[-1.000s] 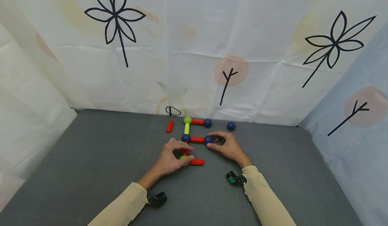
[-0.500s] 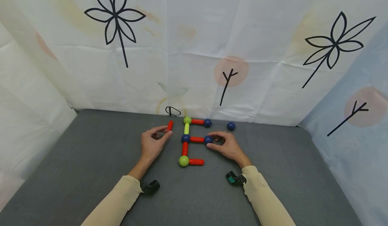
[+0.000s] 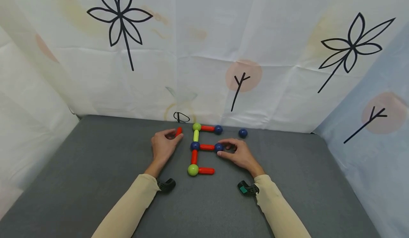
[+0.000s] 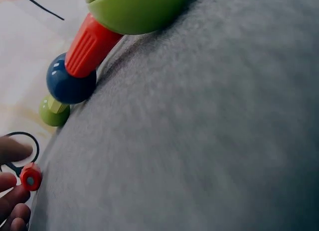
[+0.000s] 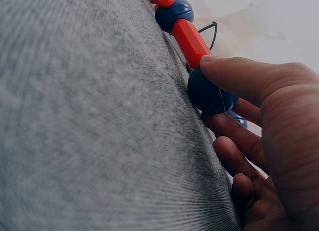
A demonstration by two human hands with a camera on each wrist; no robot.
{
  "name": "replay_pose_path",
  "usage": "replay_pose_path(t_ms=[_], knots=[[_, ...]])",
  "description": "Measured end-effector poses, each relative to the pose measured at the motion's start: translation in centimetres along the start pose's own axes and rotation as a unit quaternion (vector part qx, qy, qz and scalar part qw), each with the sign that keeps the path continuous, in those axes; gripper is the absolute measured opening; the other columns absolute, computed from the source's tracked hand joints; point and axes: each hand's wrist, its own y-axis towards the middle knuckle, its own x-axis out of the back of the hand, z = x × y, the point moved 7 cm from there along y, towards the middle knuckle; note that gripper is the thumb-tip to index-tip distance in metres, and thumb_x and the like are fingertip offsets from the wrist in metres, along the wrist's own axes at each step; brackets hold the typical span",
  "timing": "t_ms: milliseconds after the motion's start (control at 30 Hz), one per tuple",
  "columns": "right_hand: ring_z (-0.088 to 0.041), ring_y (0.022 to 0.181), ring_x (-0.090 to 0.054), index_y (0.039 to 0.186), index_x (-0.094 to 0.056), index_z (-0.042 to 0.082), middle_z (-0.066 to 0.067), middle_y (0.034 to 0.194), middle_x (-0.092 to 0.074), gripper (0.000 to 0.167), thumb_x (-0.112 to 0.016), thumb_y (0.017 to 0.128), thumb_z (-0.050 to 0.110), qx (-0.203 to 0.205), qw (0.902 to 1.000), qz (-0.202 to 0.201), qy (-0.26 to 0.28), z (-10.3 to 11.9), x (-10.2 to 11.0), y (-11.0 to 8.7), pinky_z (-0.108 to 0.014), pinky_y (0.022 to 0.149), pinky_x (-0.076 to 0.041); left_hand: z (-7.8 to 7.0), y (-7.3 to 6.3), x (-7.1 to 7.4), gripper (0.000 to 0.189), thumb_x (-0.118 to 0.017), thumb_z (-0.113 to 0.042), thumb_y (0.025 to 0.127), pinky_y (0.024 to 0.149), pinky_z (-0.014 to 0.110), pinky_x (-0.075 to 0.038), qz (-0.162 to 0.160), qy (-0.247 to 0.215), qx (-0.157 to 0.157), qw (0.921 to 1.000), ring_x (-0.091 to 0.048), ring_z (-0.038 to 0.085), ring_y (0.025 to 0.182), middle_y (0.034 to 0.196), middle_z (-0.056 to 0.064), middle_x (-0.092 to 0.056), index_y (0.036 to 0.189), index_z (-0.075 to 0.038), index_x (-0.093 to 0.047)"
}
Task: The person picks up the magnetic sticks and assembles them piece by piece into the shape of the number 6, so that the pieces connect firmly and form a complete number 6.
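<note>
My left hand [image 3: 162, 147] pinches a loose red magnetic rod [image 3: 178, 131] between thumb and fingers, left of the joined pieces. Its metal-tipped end [image 4: 31, 180] faces the camera in the left wrist view. At the right, my right hand [image 3: 238, 153] grips a blue ball [image 3: 218, 147], thumb on one side and fingers on the other. That ball ends a red rod [image 3: 207, 147] coming from the middle blue ball [image 3: 195, 145]. A yellow-green rod [image 3: 196, 136] leads back to a green ball [image 3: 196, 126], and another red rod [image 3: 194, 156] leads forward to a nearer green ball [image 3: 193, 170].
From the far green ball a red rod [image 3: 207, 128] runs right to a blue ball [image 3: 218, 129]. The near green ball bears a red rod [image 3: 206, 171] with a free end. A loose blue ball [image 3: 243, 133] lies at the back of the grey table [image 3: 96, 181], before a patterned curtain [image 3: 204, 53].
My left hand has left the near green ball, moved back and left, and taken the loose red rod. My right hand has stayed on its blue ball.
</note>
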Motion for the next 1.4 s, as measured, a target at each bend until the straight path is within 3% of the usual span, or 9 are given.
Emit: replay_pose_path(t_ms=[267,367,467,533,600,733,933,1133,1400], knots=[[-0.019,0.095,-0.061,0.119,-0.075,0.016,-0.001,0.112,-0.07,0.035,-0.084,0.086,0.022,0.0,1.0,0.003,0.004,0.7,0.2,-0.2,-0.035,0.081,-0.049,-0.3,0.4,0.0,0.024,-0.082,-0.016,0.084,0.076,0.042,-0.052,-0.024,0.002,0.01,0.9996,-0.072,0.026,0.081,0.09,0.013,-0.077,0.105,-0.003,-0.08],[-0.03,0.096,-0.062,0.12,-0.074,0.006,-0.01,0.113,-0.071,0.035,-0.082,0.087,0.013,0.002,0.9999,0.007,0.011,2.8,0.6,-0.6,-0.043,0.082,-0.049,-0.5,-0.1,0.2,0.024,-0.082,-0.016,0.085,0.077,0.042,-0.053,-0.022,-0.008,0.012,0.9996,-0.072,0.026,0.081,0.089,0.014,-0.076,0.105,-0.003,-0.08],[-0.041,0.098,-0.061,0.12,-0.071,-0.002,-0.019,0.114,-0.069,0.036,-0.081,0.087,0.005,-0.004,0.9998,0.011,0.015,3.0,0.5,-0.6,-0.051,0.083,-0.049,-1.5,-0.9,0.5,0.024,-0.083,-0.017,0.085,0.076,0.041,-0.053,-0.017,-0.023,-0.001,0.9996,-0.072,0.025,0.08,0.088,0.014,-0.076,0.105,-0.004,-0.08],[-0.039,0.099,-0.061,0.121,-0.071,0.0,-0.017,0.116,-0.069,0.037,-0.081,0.086,0.007,-0.005,0.9999,0.009,0.013,1.7,0.2,-0.3,-0.05,0.083,-0.048,-2.5,-1.6,0.7,0.024,-0.084,-0.018,0.085,0.073,0.04,-0.054,-0.012,-0.034,-0.017,0.9992,-0.071,0.024,0.079,0.087,0.012,-0.076,0.106,-0.004,-0.08],[-0.035,0.099,-0.062,0.122,-0.072,0.003,-0.014,0.117,-0.07,0.039,-0.083,0.086,0.01,-0.008,0.9999,0.007,0.013,0.3,-0.1,-0.1,-0.047,0.082,-0.048,-3.7,-2.3,0.6,0.025,-0.084,-0.018,0.085,0.069,0.038,-0.056,-0.001,-0.047,-0.037,0.9982,-0.071,0.022,0.078,0.086,0.01,-0.076,0.106,-0.004,-0.08],[-0.028,0.099,-0.062,0.122,-0.073,0.009,-0.008,0.117,-0.07,0.039,-0.084,0.086,0.016,0.002,0.9999,0.007,0.015,-0.1,-0.1,-0.1,-0.04,0.081,-0.048,-5.7,-4.0,-0.3,0.026,-0.084,-0.019,0.085,0.067,0.033,-0.057,0.04,-0.069,-0.059,0.9951,-0.07,0.018,0.076,0.084,0.006,-0.075,0.106,-0.004,-0.08],[-0.021,0.096,-0.063,0.122,-0.074,0.014,-0.003,0.116,-0.071,0.038,-0.084,0.086,0.019,0.031,0.9994,0.009,0.011,0.1,0.1,-0.1,-0.033,0.08,-0.049,-7.3,-6.6,-2.5,0.022,-0.084,-0.017,0.084,0.065,0.027,-0.056,0.102,-0.078,-0.077,0.9887,-0.067,0.009,0.072,0.082,-0.001,-0.074,0.103,-0.007,-0.081],[-0.019,0.095,-0.063,0.123,-0.073,0.014,-0.002,0.116,-0.071,0.039,-0.084,0.085,0.017,0.04,0.9991,0.013,-0.001,0.0,0.1,-0.1,-0.033,0.079,-0.048,-8.1,-8.1,-4.2,0.019,-0.085,-0.015,0.083,0.06,0.024,-0.053,0.126,-0.034,-0.118,0.9844,-0.065,0.007,0.066,0.077,-0.002,-0.073,0.1,-0.006,-0.081],[-0.025,0.098,-0.063,0.125,-0.072,0.011,-0.006,0.12,-0.07,0.039,-0.082,0.088,0.016,0.034,0.9991,0.019,0.017,0.0,0.1,-0.1,-0.041,0.084,-0.048,-9.0,-8.4,-5.6,0.015,-0.084,-0.018,0.083,0.055,0.023,-0.048,0.15,0.022,-0.139,0.9785,-0.061,0.003,0.062,0.073,-0.005,-0.071,0.096,-0.01,-0.081]])
